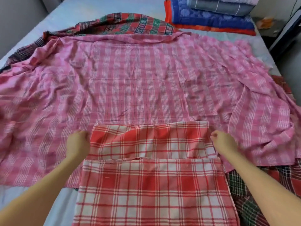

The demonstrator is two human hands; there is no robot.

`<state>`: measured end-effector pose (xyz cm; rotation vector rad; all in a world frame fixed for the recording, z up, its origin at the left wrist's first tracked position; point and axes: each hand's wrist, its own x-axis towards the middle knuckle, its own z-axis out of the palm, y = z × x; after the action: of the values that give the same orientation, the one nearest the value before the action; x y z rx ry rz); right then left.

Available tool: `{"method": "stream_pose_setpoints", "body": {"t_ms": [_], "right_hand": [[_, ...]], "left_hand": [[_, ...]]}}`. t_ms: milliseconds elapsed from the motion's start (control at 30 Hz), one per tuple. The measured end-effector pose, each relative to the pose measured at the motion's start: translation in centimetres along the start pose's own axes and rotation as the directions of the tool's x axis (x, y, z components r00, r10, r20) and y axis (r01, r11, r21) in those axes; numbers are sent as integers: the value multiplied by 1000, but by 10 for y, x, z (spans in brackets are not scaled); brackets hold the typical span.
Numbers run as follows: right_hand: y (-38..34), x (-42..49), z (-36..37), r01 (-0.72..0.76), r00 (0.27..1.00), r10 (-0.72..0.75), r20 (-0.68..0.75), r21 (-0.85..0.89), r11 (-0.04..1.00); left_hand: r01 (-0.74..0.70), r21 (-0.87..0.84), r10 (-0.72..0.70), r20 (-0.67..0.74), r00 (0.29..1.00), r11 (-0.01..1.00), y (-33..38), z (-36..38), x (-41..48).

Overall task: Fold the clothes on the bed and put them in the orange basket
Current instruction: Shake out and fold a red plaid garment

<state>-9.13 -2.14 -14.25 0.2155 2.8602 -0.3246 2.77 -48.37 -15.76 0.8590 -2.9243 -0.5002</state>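
Observation:
A red-and-white checked cloth (151,190) lies in front of me, its far part doubled back toward me in a loose fold (146,141). My left hand (78,142) has its fingers curled at the fold's left edge. My right hand (223,141) pinches the fold's right edge. Under it, a large pink checked cloth (130,79) lies spread and wrinkled across the bed. The orange basket is not in view.
A dark red-and-green plaid cloth (130,23) shows beyond the pink one and again at the near right (244,203). Folded blankets (211,18) are stacked at the far right corner. Pale blue bed sheet (65,203) shows at the near left. The bed's right edge drops to the floor.

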Motion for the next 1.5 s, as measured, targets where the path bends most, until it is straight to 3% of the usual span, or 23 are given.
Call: {"method": "stream_pose_setpoints", "body": {"t_ms": [67,133,267,433,533,700,800,867,933,1000,1100,1200,1267,1300,1367,1433,1500], "right_hand": [[-10,31,16,52,998,-52,-37,-2,999],[-14,53,26,106,994,-108,-13,-95,990],[-5,85,42,173,985,-168,39,-240,955],[7,98,38,261,962,-269,-43,-138,956],[16,107,25,277,954,-285,-97,-89,957],[-1,129,39,313,945,-320,-65,-99,945],[-17,133,58,242,970,-242,8,-97,965],[-19,137,60,176,980,-175,94,5,984],[-18,136,52,103,951,-140,275,144,984],[-16,132,45,143,931,-138,339,9,990],[-22,115,46,247,966,-210,149,-299,922],[-26,88,52,305,934,-347,-91,-306,902],[-22,63,52,417,859,-471,-200,-258,871],[-18,50,50,488,834,-527,-167,-226,843],[-7,23,49,577,816,-572,79,-144,804],[8,0,49,556,799,-444,405,-219,801],[24,-11,50,518,786,-279,551,-342,784]], "left_hand": [[-251,90,256,-49,966,964,2,26,26],[-407,150,410,12,912,901,5,43,48],[-469,249,452,126,883,847,5,59,76],[-625,246,603,168,780,741,-9,54,80],[-545,192,532,118,839,816,-17,45,94],[-215,191,192,131,973,958,-21,47,113],[-6,210,-46,241,969,978,-12,63,114],[72,153,-115,295,949,986,-9,65,115],[67,115,-108,398,911,991,-12,60,116],[-13,159,-61,450,891,987,-17,56,117],[-84,292,-7,298,955,953,-14,56,108],[-100,265,78,92,993,959,4,54,81],[-208,130,196,101,975,969,10,50,56],[-258,43,245,204,948,965,10,48,41],[-295,-33,276,464,842,955,3,48,10],[-311,-13,260,580,772,950,-4,44,-11],[-271,44,174,669,723,961,-7,36,-18]]}}
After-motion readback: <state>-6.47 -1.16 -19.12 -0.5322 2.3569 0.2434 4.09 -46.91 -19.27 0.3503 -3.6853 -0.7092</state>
